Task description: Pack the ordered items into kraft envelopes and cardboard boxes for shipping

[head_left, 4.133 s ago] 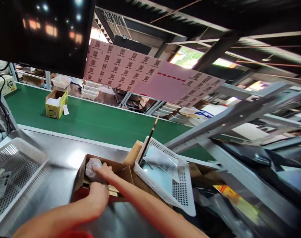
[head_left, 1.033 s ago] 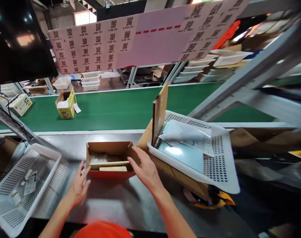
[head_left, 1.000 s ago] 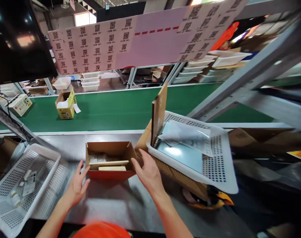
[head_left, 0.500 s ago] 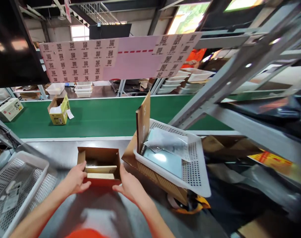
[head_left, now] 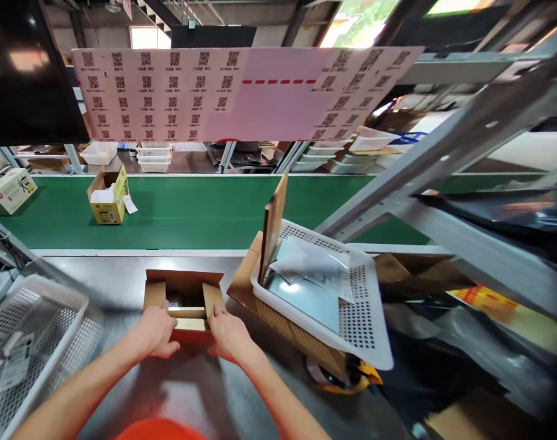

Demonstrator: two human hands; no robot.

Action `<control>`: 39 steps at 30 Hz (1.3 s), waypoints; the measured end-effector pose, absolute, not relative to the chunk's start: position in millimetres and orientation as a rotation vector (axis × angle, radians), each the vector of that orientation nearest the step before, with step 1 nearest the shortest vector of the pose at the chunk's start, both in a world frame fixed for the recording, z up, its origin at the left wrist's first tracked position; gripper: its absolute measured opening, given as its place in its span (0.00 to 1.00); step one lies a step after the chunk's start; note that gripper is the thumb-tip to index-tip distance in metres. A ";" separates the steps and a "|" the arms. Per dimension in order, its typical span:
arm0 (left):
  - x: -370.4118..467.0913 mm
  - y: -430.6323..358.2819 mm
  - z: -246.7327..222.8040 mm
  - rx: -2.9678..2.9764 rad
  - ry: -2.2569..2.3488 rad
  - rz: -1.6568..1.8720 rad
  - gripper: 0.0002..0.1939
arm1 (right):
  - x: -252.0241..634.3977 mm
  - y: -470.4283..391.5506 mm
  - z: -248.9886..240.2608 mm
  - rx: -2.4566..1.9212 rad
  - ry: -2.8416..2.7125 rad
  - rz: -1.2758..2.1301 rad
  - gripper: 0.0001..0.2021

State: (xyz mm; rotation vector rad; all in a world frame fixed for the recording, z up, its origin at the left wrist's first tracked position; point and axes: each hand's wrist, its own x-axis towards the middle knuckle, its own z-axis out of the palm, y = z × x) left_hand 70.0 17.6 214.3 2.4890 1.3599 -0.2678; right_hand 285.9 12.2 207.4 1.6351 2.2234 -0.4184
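In front of me on the metal table stands an open cardboard box [head_left: 184, 278], its long back flap up. Cream-coloured flat boxes [head_left: 190, 324] lie inside, their lower parts hidden. My left hand [head_left: 158, 331] grips the left side of the cardboard box, fingers bent over its short flap, thumb toward the front. On the opposite side, my right hand [head_left: 226, 333] is closed over the right short flap [head_left: 213, 297]. Both short flaps lean inward over the contents.
To the right, a white perforated basket [head_left: 358, 305] with plastic-wrapped flat packs rests on a larger carton [head_left: 283, 318]. Another white basket [head_left: 61, 293] stands at left. Beyond the metal table [head_left: 123, 275] runs a green conveyor belt [head_left: 191, 208] carrying a yellow box [head_left: 109, 205]. A slanted metal beam crosses at right.
Both hands have moved inward over the box's sides, and its short side flaps now fold in over the contents. The view has shifted slightly.
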 end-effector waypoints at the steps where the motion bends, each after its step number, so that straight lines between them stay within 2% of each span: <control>1: 71.2 18.2 211.8 2.483 1.363 -0.257 0.20 | 285.6 14.7 209.1 1.639 2.214 -0.413 0.28; 5: 67.1 11.3 197.4 2.432 1.384 -0.135 0.19 | 284.9 15.6 209.6 1.668 2.229 -0.399 0.27; 9: 57.5 -3.5 184.7 2.486 1.369 0.109 0.16 | 284.6 4.6 202.1 1.888 2.185 -0.484 0.27; 12: 45.4 -11.9 181.3 2.579 1.250 0.175 0.16 | 286.0 -9.6 197.2 1.884 2.326 -0.408 0.39; 14: 30.3 -16.7 179.9 2.578 1.309 0.172 0.14 | 288.9 -20.9 196.5 1.750 2.446 -0.408 0.43; 18: -11.1 -24.9 173.0 2.593 1.386 0.225 0.10 | 299.9 -38.0 202.3 1.692 2.480 -0.485 0.34; 23: -32.5 -25.1 160.7 2.593 1.317 0.258 0.09 | 317.8 -31.2 218.5 2.029 2.328 -0.223 0.19; 27: -30.1 -33.0 148.5 2.613 1.297 0.335 0.11 | 311.2 -19.4 233.0 2.082 2.198 -0.166 0.17; 31: -35.9 -56.9 133.0 2.685 1.216 0.424 0.18 | 276.3 -14.3 234.9 1.726 2.441 -0.292 0.12; 35: -41.6 -72.9 127.3 2.677 1.225 0.456 0.22 | 248.2 -5.1 214.6 1.434 2.367 -0.463 0.19; 39: -39.0 -75.5 128.4 2.645 1.231 0.482 0.21 | 240.2 6.1 186.2 1.339 2.274 -0.524 0.17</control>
